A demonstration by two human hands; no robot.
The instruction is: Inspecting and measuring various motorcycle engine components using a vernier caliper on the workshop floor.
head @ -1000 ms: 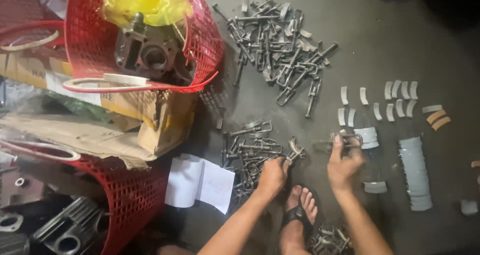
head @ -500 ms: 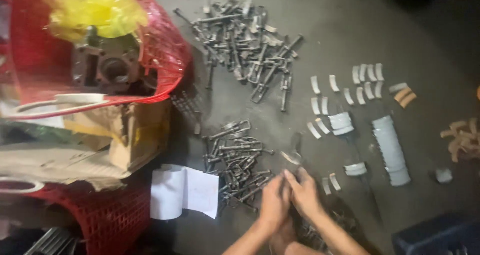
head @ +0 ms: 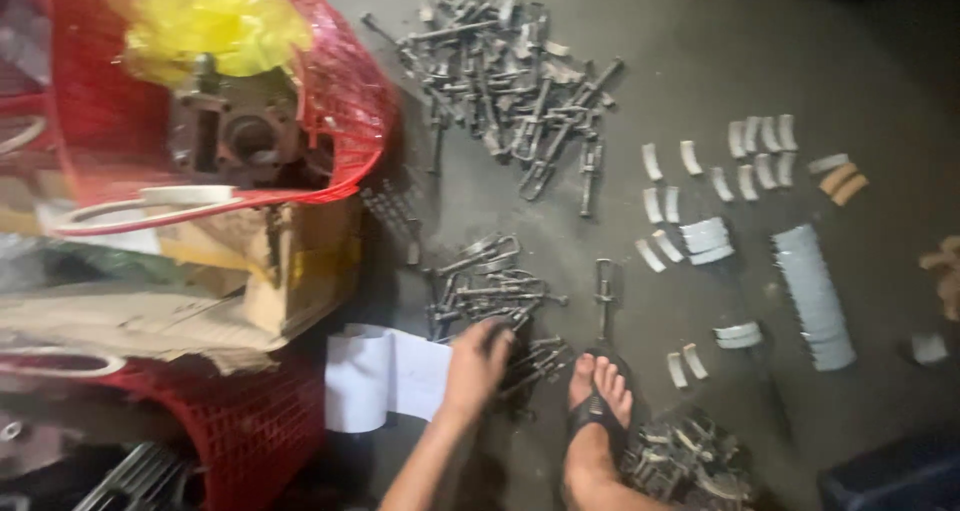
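Your left hand (head: 475, 363) reaches into the near pile of metal bolts (head: 492, 296), beside the white paper (head: 385, 376). I cannot tell if the fingers grip one. Pick slowly, one bolt only. Your right hand is hidden.

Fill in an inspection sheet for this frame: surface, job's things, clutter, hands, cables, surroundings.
Surface: dark concrete floor, stained.
Job's things: small bolt pile beside white paper; one loose clamp apart to its right.
Clutter: big bolt pile farther off; curved shells laid in rows; stacked shells; more metal parts by the sandalled foot.
Hands: one hand rests on the small pile's near edge, grip unclear from blur; which hand it is cannot be told; no other hand seen.
Cables: nothing seen.
Surroundings: red basket holding a metal housing and yellow bag, set on cardboard; second red basket below.
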